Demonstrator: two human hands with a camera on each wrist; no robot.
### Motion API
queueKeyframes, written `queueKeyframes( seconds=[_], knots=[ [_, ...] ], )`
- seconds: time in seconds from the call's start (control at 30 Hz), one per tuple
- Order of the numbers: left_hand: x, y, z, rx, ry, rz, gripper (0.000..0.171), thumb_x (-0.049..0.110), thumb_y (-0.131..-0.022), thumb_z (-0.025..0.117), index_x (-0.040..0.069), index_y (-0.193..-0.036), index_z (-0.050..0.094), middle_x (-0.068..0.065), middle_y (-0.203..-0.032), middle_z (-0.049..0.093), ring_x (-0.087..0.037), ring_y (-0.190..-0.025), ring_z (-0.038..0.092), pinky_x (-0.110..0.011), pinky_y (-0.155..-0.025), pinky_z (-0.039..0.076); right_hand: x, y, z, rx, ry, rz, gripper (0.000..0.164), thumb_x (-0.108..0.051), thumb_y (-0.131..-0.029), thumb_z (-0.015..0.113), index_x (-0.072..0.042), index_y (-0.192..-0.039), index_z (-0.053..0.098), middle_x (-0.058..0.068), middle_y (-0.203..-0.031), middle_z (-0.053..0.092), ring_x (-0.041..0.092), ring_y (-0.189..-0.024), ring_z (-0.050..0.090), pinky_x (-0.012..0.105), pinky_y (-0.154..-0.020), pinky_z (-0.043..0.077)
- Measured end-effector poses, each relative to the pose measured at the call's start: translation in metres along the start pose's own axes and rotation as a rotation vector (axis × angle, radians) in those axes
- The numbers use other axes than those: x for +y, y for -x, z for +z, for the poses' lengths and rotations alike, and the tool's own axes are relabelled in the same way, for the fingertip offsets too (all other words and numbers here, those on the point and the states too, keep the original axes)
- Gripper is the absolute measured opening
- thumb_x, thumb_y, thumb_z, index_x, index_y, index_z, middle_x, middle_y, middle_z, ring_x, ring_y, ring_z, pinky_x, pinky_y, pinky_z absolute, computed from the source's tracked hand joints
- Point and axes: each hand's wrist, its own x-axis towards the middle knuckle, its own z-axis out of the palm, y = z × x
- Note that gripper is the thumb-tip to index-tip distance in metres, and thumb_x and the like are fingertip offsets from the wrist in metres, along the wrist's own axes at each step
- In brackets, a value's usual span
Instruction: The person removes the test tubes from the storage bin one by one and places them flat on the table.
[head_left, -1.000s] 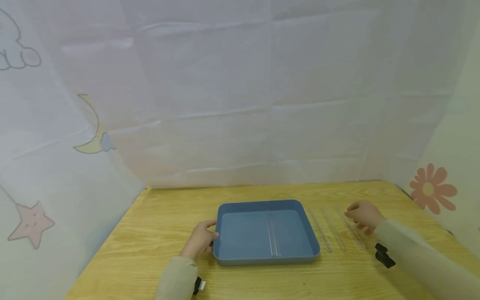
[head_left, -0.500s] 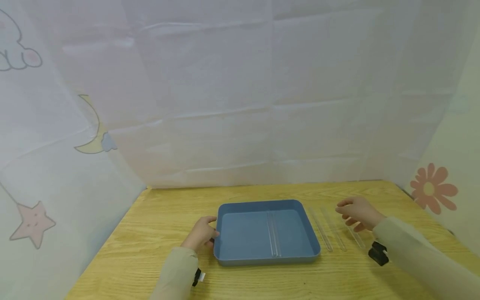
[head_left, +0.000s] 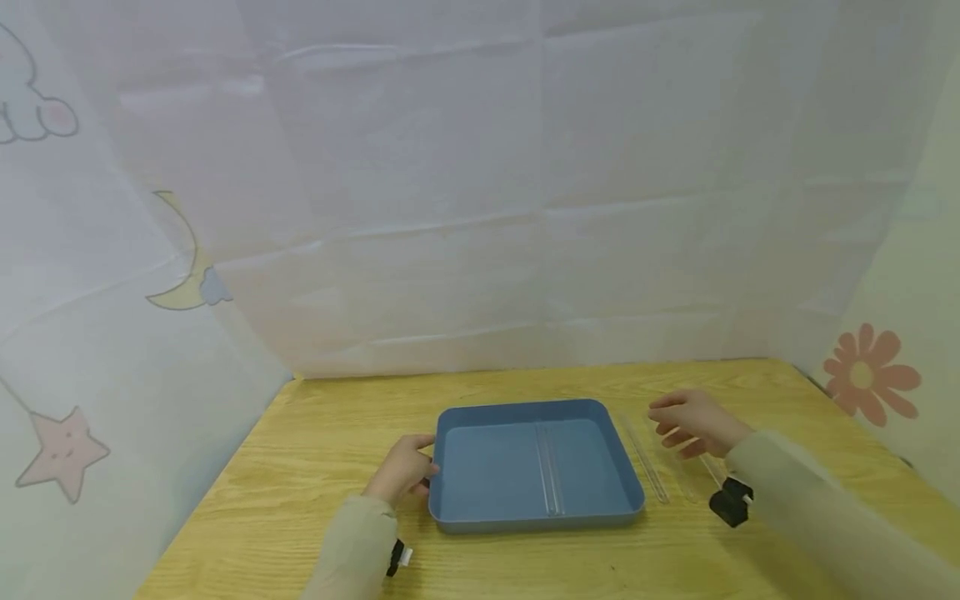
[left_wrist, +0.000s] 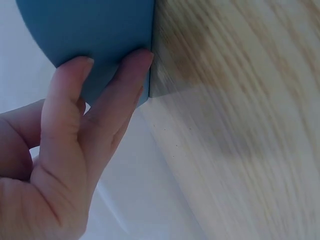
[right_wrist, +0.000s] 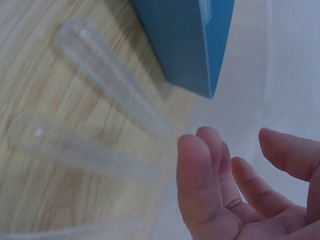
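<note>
A blue rectangular tray [head_left: 536,525] sits on the wooden table, with two clear test tubes [head_left: 550,475] lying side by side in its right half. Against its left wall my left hand [head_left: 401,468] rests; in the left wrist view, extended fingers [left_wrist: 127,75] touch the outer side. My right hand [head_left: 697,423] hovers over the clear test tubes right of the tray, its fingers apart and holding nothing. Three tubes lie there: one near the tray [head_left: 647,462], a middle one [head_left: 684,479] and a right one [head_left: 712,471], the last two partly hidden by the hand.
The yellow wood-grain table [head_left: 300,467] runs back to a pale hanging sheet [head_left: 480,208]. Patterned sheets stand at both sides, with a star [head_left: 63,454] at left and a flower [head_left: 870,375] at right.
My right hand has moved left, from above the rightmost tube to above the middle one, its fingers spreading more. The left hand keeps its place at the tray; the tubes lie as before.
</note>
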Motion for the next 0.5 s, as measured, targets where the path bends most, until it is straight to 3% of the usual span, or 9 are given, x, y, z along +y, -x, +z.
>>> queueKeyframes(
  seconds=[0.13, 0.33, 0.5],
  knots=[
    [0.0, 0.002, 0.001, -0.012, 0.019, 0.004, 0.054, -0.014, -0.089, 0.055, -0.01, -0.141, 0.042, -0.019, -0.099, 0.064, -0.018, -0.061, 0.06, -0.029, -0.051, 0.051, -0.006, -0.001, 0.006, -0.029, -0.048, 0.006, 0.059, -0.023, -0.099, 0.056, 0.015, -0.139, 0.034, 0.016, -0.098, 0.06, 0.025, -0.077, 0.064, 0.039, -0.065, 0.054],
    [-0.001, 0.0, -0.002, -0.008, 0.024, 0.018, 0.055, -0.013, -0.089, 0.056, -0.009, -0.142, 0.042, -0.026, -0.109, 0.063, -0.015, -0.057, 0.058, -0.029, -0.051, 0.051, -0.014, -0.003, 0.015, -0.044, -0.078, -0.016, 0.057, -0.022, -0.099, 0.057, 0.014, -0.138, 0.036, 0.016, -0.097, 0.06, 0.024, -0.077, 0.064, 0.039, -0.064, 0.055],
    [-0.002, 0.001, -0.002, -0.019, 0.014, 0.01, 0.056, -0.013, -0.089, 0.056, -0.009, -0.142, 0.041, -0.02, -0.101, 0.065, -0.015, -0.056, 0.058, -0.03, -0.052, 0.051, -0.018, -0.002, 0.025, -0.042, -0.088, -0.015, 0.053, -0.019, -0.1, 0.055, 0.014, -0.138, 0.037, 0.017, -0.099, 0.06, 0.025, -0.078, 0.064, 0.039, -0.064, 0.056]
  ],
)
